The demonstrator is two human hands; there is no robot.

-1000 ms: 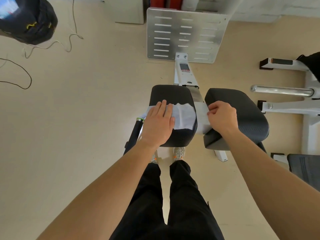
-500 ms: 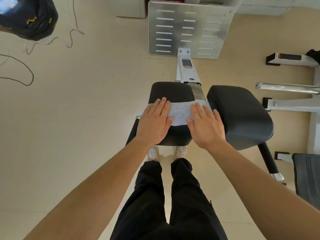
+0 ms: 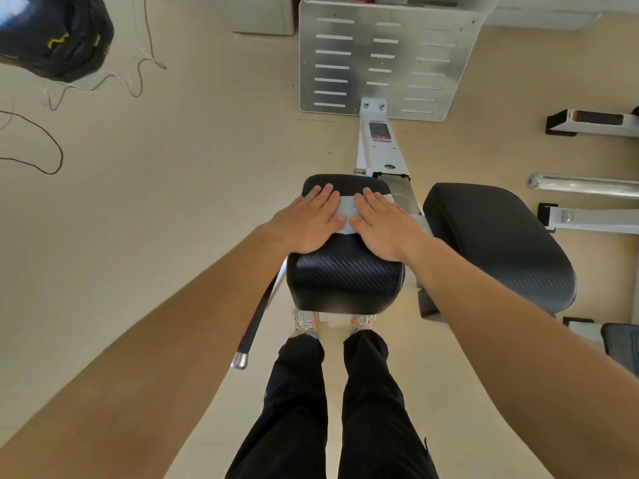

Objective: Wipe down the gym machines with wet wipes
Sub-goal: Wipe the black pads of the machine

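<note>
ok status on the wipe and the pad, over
Left hand and right hand both flat, pressing the wet wipe. Wipe spread on the left black pad. Nothing in the way.

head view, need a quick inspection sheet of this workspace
surface: beige floor, smooth.
job's things: white wipe lies flat on top of the near black pad; second black pad to its right, nothing on it.
clutter: dark bag at far left.
hands: left hand and right hand flat, side by side, pressing the wipe.
cables: black cable and white cable loop loose on the floor by the bag.
surroundings: slotted metal plate ahead; another machine's steel bar at right.
</note>
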